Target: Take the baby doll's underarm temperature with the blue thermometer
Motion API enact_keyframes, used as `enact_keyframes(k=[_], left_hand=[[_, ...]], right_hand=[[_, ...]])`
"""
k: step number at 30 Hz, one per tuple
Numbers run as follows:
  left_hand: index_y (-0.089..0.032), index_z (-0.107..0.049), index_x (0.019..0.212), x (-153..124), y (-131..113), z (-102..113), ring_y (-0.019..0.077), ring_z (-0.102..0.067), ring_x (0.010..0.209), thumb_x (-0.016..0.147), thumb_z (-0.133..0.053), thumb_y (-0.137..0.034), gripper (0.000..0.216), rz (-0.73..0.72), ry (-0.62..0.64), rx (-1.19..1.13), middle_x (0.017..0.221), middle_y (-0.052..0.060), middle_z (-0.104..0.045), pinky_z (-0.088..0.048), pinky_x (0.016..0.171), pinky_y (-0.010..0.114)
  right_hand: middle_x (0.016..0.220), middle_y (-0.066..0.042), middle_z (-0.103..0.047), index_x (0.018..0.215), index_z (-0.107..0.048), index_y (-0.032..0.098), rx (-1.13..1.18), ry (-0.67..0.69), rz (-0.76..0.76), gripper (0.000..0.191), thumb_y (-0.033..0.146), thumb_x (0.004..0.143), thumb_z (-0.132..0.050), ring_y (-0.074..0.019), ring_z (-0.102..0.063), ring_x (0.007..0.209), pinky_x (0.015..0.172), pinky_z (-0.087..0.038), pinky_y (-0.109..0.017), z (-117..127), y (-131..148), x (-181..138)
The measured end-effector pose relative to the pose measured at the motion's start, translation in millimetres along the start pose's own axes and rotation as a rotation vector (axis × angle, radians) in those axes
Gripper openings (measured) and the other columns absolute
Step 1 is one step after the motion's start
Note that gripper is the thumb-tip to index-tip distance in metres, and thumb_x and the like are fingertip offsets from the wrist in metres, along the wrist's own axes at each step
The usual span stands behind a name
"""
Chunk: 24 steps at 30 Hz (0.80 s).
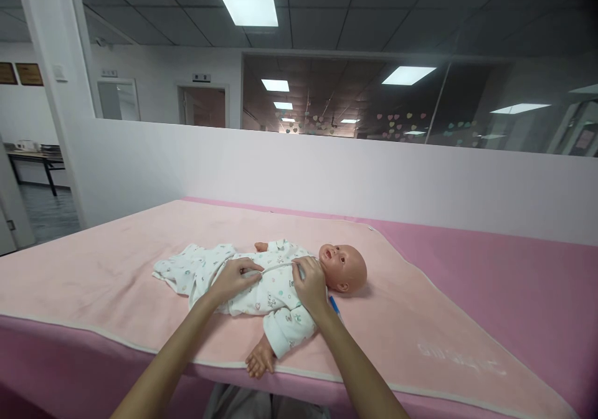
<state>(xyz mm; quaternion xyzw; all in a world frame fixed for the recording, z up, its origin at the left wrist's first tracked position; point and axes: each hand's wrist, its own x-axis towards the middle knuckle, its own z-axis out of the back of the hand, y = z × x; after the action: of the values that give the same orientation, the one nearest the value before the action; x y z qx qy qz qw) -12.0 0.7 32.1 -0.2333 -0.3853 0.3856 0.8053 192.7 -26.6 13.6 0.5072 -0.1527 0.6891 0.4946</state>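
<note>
A baby doll (344, 266) lies on its back on a light pink blanket (116, 254), head to the right. It wears a white baby outfit (280, 291) with small coloured prints, its loose lower end spread to the left. My left hand (236, 278) pinches the front edge of the outfit at the belly. At the chest, close to the chin, my right hand (309, 280) is closed on the same edge, which runs taut between the two hands. The doll's near hand (261, 358) rests at the blanket's front border. Parts of my fingertips are hidden.
A blue pen-like object (334, 306) lies beside the doll's shoulder, partly behind my right forearm. The blanket covers a darker pink padded surface (527, 276). Behind it stands a low white wall (327, 173) with glass above. A doorway opens at the far left.
</note>
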Motion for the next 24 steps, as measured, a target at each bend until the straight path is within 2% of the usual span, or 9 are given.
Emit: enact_keyframes(k=[6, 12, 15, 19, 22, 24], left_hand=[[-0.021, -0.068, 0.079, -2.6, -1.0, -4.5, 0.018, -0.057, 0.078, 0.076, -0.047, -0.032, 0.023, -0.057, -0.092, 0.085, 0.082, 0.003, -0.065, -0.04, 0.071, 0.027], [-0.02, -0.062, 0.076, -3.1, 4.7, -9.2, 0.0155, -0.053, 0.067, 0.071, -0.049, -0.025, 0.015, -0.083, -0.141, 0.193, 0.073, 0.001, -0.061, -0.039, 0.064, 0.026], [-0.02, -0.06, 0.077, -3.5, -1.0, -10.0, 0.0163, -0.053, 0.069, 0.07, -0.049, -0.022, 0.014, -0.096, -0.136, 0.214, 0.073, 0.001, -0.06, -0.039, 0.066, 0.027], [-0.021, -0.061, 0.083, -8.2, -40.6, -7.5, 0.0206, -0.051, 0.089, 0.076, -0.046, -0.026, 0.017, -0.207, -0.144, 0.071, 0.089, 0.004, -0.06, -0.038, 0.08, 0.031], [-0.024, -0.056, 0.104, -22.3, -82.0, -5.7, 0.024, -0.044, 0.107, 0.078, -0.048, -0.033, 0.029, -0.296, -0.129, -0.154, 0.109, 0.004, -0.055, -0.033, 0.092, 0.035], [-0.024, -0.048, 0.117, -33.9, -99.0, -6.1, 0.0277, -0.039, 0.113, 0.079, -0.047, -0.037, 0.04, -0.238, -0.041, -0.311, 0.117, 0.005, -0.051, -0.034, 0.091, 0.037]], right_hand=[[0.074, -0.004, -0.06, 0.077, -0.058, 0.018, 0.006, -0.008, 0.005, 0.018, 0.015, 0.08, -0.041, -0.0164, -0.052, 0.075, 0.07, -0.037, -0.028, -0.6, -0.7, -0.3], [0.074, -0.004, -0.06, 0.077, -0.058, 0.018, 0.02, 0.001, -0.007, 0.018, 0.014, 0.079, -0.041, -0.0167, -0.052, 0.075, 0.071, -0.036, -0.029, -0.4, -0.3, -0.4], [0.074, -0.003, -0.06, 0.077, -0.058, 0.018, 0.021, 0.011, -0.023, 0.017, 0.014, 0.079, -0.042, -0.0163, -0.051, 0.076, 0.072, -0.036, -0.028, -0.6, -0.4, -0.5], [0.075, -0.003, -0.06, 0.077, -0.058, 0.018, 0.02, 0.018, -0.044, 0.017, 0.014, 0.079, -0.042, -0.0161, -0.051, 0.076, 0.072, -0.036, -0.028, -1.4, -0.8, -1.2], [0.075, -0.003, -0.06, 0.078, -0.058, 0.018, 0.022, 0.018, -0.051, 0.017, 0.014, 0.079, -0.042, -0.0161, -0.051, 0.075, 0.071, -0.036, -0.028, -2.3, -1.4, -1.6], [0.074, -0.003, -0.059, 0.078, -0.058, 0.018, 0.014, 0.009, -0.056, 0.017, 0.014, 0.079, -0.042, -0.0163, -0.051, 0.074, 0.07, -0.036, -0.028, -2.8, -2.0, -1.7]])
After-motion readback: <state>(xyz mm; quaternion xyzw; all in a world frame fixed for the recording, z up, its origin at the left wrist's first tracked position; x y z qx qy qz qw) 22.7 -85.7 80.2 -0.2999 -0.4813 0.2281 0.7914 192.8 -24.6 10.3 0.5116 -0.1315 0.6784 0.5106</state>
